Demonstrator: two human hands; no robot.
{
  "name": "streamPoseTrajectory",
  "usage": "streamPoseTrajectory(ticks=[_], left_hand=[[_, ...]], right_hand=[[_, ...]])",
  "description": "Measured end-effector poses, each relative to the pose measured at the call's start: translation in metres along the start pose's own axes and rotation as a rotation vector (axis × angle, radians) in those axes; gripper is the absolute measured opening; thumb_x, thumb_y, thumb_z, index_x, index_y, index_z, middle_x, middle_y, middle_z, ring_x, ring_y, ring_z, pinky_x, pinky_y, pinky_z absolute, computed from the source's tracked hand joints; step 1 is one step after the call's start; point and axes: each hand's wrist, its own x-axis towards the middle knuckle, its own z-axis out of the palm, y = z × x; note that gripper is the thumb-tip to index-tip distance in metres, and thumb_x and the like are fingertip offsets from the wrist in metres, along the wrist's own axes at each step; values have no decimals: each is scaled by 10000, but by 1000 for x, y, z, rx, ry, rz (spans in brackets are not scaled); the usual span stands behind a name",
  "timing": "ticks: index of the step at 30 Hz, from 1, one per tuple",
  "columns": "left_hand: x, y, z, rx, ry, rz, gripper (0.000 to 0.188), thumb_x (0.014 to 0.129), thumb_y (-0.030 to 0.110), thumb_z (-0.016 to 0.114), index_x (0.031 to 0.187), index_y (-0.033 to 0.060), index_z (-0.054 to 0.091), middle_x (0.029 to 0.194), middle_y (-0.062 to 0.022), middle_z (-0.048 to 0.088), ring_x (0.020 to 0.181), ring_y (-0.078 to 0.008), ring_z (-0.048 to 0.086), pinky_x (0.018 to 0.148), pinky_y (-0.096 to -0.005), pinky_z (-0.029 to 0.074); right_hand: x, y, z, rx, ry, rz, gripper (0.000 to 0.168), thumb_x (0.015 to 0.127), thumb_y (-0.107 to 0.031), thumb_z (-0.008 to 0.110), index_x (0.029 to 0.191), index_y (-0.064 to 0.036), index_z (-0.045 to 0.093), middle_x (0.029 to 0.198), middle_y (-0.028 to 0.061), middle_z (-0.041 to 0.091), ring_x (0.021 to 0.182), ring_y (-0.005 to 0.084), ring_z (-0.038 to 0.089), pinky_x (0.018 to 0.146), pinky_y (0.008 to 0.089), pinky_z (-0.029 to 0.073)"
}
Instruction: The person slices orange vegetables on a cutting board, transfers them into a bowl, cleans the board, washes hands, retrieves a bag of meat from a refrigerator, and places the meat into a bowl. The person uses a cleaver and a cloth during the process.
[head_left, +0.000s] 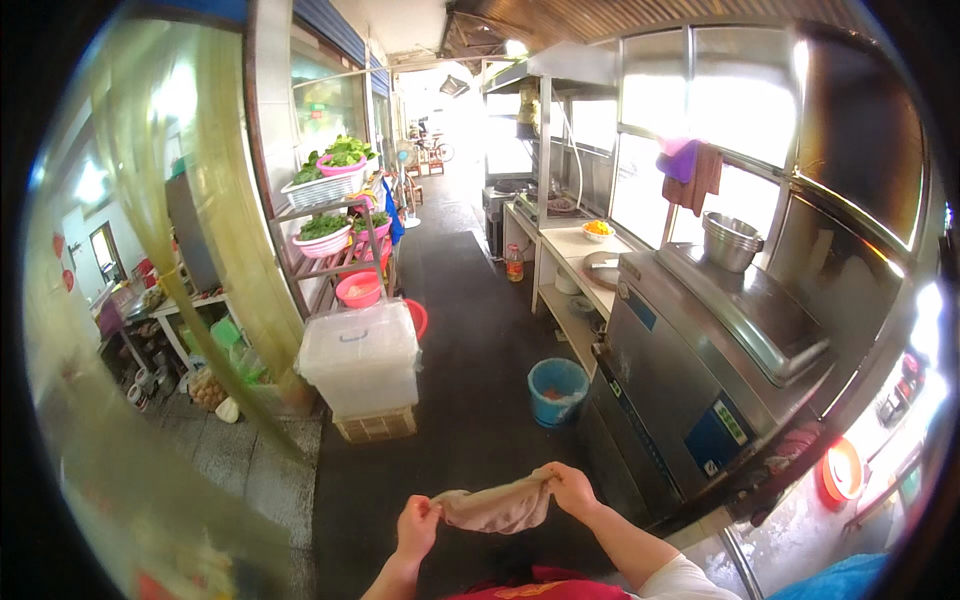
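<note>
A damp-looking, light brownish cloth (495, 508) hangs stretched between my two hands, over the dark floor in front of me. My left hand (418, 525) pinches its left corner. The cloth's upper right corner is gripped by my right hand (568, 487), held a little higher. The cloth sags in the middle, with its lower edge loose. Part of a red garment (547, 589) shows below the hands. The fingertips are partly hidden in the folds.
Right: a stainless steel cabinet (675, 360) with stacked metal bowls (729, 241), a blue bucket (558, 391) on the floor, a counter (574, 251). Left: a translucent plastic storage box (360, 360), a rack (330, 274) of vegetable baskets, a plastic strip curtain (225, 187). A dark walkway (450, 300) runs ahead.
</note>
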Motion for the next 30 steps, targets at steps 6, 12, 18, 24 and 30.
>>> streamPoseTrajectory(ticks=[6, 12, 18, 24, 30], left_hand=[[120, -123, 25, -168, 9, -374, 342, 822, 174, 628, 1086, -8, 510, 965, -130, 638, 709, -172, 652, 646, -293, 519], [163, -156, 26, 3, -180, -297, 165, 873, 198, 583, 934, 45, 576, 766, -76, 627, 637, -134, 579, 556, -264, 475], [225, -226, 30, 170, -380, -685, 140, 851, 179, 568, 860, 41, 590, 729, -78, 628, 594, -133, 580, 524, -263, 466], [354, -299, 62, 254, -587, -821, 140, 830, 159, 552, 786, 37, 604, 692, -80, 630, 551, -132, 581, 491, -263, 457], [523, -362, 92, 203, -553, -824, 166, 809, 140, 537, 711, 33, 618, 655, -82, 631, 508, -131, 582, 459, -262, 448]], right_hand=[[158, 36, 0, -36, -158, 44, 193, 841, -146, 492, 954, -13, 574, 900, 178, 628, 883, 348, 595, 772, 412, 456], [298, 53, -3, 101, -405, 162, 149, 830, -87, 460, 893, 6, 558, 827, 141, 633, 828, 293, 627, 723, 396, 482], [433, 98, -28, -386, -508, 229, 212, 801, -124, 544, 969, -26, 627, 910, 130, 658, 853, 255, 640, 736, 363, 498], [516, 175, -81, 136, 11, 633, 183, 792, -102, 628, 952, -25, 673, 764, 38, 626, 663, 136, 580, 552, 285, 468], [621, 216, -193, -296, 372, 702, 201, 698, -139, 591, 848, -71, 705, 846, 175, 668, 806, 320, 650, 722, 383, 521]])
